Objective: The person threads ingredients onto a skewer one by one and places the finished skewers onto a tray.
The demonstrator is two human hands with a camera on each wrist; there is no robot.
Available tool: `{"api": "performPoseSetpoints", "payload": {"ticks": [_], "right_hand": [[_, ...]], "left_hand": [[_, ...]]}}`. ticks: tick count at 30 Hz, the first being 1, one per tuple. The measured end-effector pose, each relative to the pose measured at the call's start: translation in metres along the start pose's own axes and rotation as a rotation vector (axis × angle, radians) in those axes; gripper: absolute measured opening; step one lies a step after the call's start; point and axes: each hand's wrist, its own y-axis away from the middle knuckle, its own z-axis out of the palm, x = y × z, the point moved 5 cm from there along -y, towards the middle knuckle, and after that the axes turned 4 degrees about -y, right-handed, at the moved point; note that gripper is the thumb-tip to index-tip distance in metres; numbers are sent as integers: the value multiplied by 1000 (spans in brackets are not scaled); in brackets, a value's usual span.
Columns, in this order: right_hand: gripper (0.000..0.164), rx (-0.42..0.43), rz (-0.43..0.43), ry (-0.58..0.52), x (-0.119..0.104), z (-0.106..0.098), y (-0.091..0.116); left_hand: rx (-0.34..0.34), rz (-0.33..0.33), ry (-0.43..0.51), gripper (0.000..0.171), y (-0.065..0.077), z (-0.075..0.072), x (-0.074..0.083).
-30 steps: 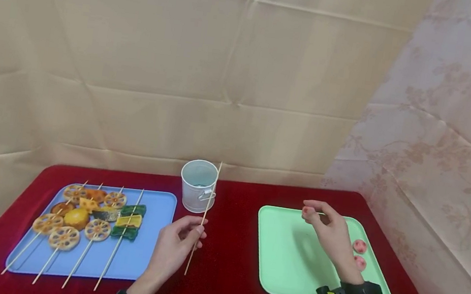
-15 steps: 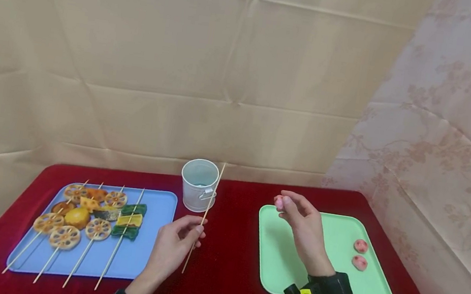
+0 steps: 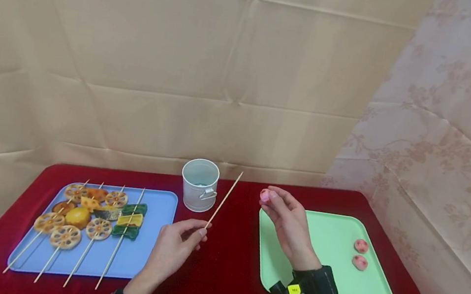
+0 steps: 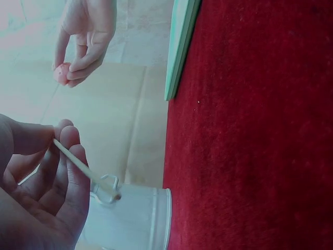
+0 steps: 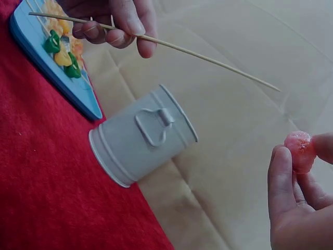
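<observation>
In the head view my left hand [image 3: 175,248] pinches a thin wooden skewer [image 3: 225,199] between thumb and fingers, its bare tip leaning up and to the right. My right hand [image 3: 290,223] holds a small pink ball [image 3: 265,195] at its fingertips, above the left edge of the green tray. The ball and the skewer tip are apart. From the right wrist the skewer [image 5: 208,60] shows with nothing threaded on it, and the pink ball [image 5: 300,151] is pinched by thumb and fingers. Two more pink balls [image 3: 361,246] lie on the green tray [image 3: 324,288].
A pale metal bucket [image 3: 199,187] stands behind my left hand. To the left, a blue tray [image 3: 150,255] bears several loaded skewers with lotus root slices [image 3: 65,237] and green and yellow pieces [image 3: 129,220]. Red cloth [image 3: 217,283] covers the table, with a curtain behind.
My right hand has carried the pink ball leftward from over the green tray towards the skewer. The skewer has tilted, its tip swinging to the right, while my left hand stays nearly in place.
</observation>
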Motion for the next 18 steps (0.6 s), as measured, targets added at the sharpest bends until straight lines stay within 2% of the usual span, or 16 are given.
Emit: {"api": "performPoseSetpoints", "payload": {"ticks": [6,12,18], "right_hand": [[45,21,31,-55,6,1,1],[33,38,26,-92,6,1,2],[46,53,27,-102,5,2,3]], "left_hand": [[-33,63,-98,16,2,1,4],[-81,136,-173,15,4,6,6],[-115,147,-193,15,4,8,6]]}}
